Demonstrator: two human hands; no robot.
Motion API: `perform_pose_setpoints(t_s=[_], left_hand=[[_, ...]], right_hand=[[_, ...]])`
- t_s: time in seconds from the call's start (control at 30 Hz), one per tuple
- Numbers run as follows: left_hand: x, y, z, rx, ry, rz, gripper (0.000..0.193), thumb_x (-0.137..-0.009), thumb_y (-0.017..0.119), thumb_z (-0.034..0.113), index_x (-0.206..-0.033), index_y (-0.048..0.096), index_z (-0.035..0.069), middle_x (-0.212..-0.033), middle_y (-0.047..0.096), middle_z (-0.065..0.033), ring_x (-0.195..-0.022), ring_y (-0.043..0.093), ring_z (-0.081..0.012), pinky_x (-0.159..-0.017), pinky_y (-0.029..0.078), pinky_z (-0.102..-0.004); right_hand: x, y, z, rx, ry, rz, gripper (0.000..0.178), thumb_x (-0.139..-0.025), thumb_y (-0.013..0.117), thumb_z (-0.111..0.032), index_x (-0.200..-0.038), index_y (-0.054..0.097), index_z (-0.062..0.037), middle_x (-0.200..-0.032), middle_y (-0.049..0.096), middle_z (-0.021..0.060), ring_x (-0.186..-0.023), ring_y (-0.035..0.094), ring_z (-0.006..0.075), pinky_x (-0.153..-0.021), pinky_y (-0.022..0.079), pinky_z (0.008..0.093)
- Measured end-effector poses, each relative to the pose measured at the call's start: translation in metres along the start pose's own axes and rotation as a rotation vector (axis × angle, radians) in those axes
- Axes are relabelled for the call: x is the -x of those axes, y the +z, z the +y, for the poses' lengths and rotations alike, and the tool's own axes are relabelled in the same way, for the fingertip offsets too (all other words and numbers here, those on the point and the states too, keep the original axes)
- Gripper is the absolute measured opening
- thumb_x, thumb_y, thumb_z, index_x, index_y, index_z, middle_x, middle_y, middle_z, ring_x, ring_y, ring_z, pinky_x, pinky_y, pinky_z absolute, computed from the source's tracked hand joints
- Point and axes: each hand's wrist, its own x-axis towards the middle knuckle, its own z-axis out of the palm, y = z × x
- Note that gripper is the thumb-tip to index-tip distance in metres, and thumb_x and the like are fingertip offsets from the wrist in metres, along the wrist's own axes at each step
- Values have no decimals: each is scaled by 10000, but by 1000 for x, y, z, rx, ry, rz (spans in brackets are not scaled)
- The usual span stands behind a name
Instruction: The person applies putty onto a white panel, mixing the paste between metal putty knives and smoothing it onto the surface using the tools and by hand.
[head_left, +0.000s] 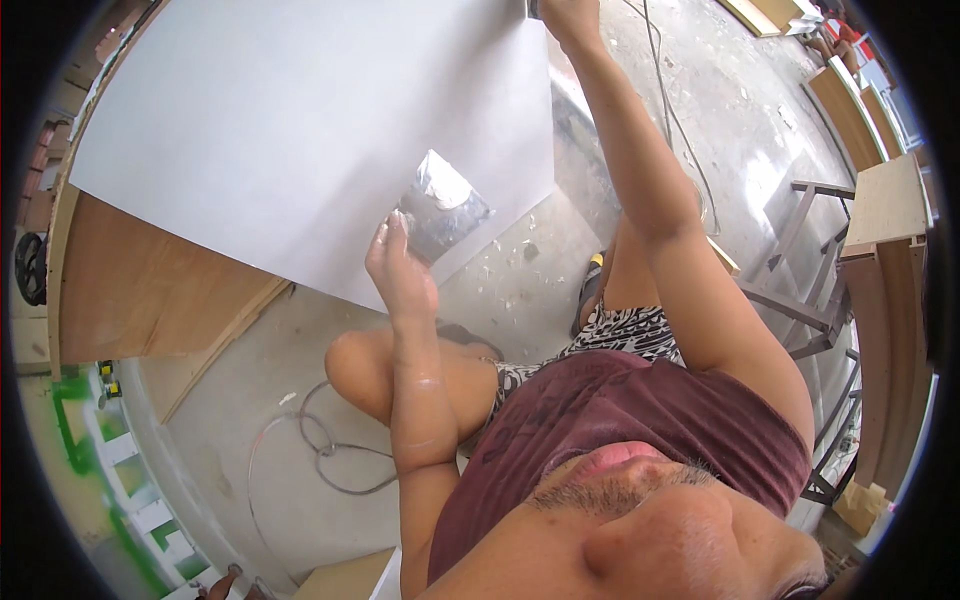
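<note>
My left hand [402, 275] grips a flat, squarish metal putty plate [445, 225] by its near corner, thumb on top. A mound of white putty [445, 186] lies on the plate's far part. Both are over the near edge of a large white panel [300, 120]. At the top edge of the picture my right hand [572, 18] is closed around a tool, of which only the grey edge of a scraper [533, 9] shows against the panel's far right side. The rest of that tool and most of the fingertips are cut off.
The panel rests on a brown wooden piece [150, 280] at left. A thin hose [335, 455] loops on the scuffed grey floor [500, 290]; cables [665, 100] run at upper right. Metal trestles [790, 305] and wooden boxes [885, 210] stand right. Green-painted white pieces [125, 450] lie lower left.
</note>
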Motion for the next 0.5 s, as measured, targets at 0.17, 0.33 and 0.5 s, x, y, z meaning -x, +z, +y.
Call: perform_pose_setpoints(t_s=[0.17,0.33,0.5], left_hand=[[5,-6,2,10,-10,19,261,-1028,520,150,-1121,601,-80,-1073,600,-65,-1032,540,-141,-939,427,-311],[6,-4,6,8,-17,38,254,-1027,517,153,-1110,604,-71,-1076,604,-75,-1029,551,-155,-937,432,-319],[2,-1,7,17,-12,-25,267,-1029,509,155,-1127,592,-79,-1108,610,-96,-1050,561,-174,-949,436,-332]], right_hand=[[16,27,-40,38,-115,61,351,-887,537,-22,-1212,670,-15,-1019,721,236,-909,726,306,-793,558,385],[80,67,-95,440,-171,-179,357,-873,547,-86,-1203,678,-124,-984,718,185,-838,711,348,-725,559,444],[147,69,-85,257,-545,-197,400,-934,523,-123,-1289,635,-268,-1069,722,82,-932,701,285,-757,573,428]])
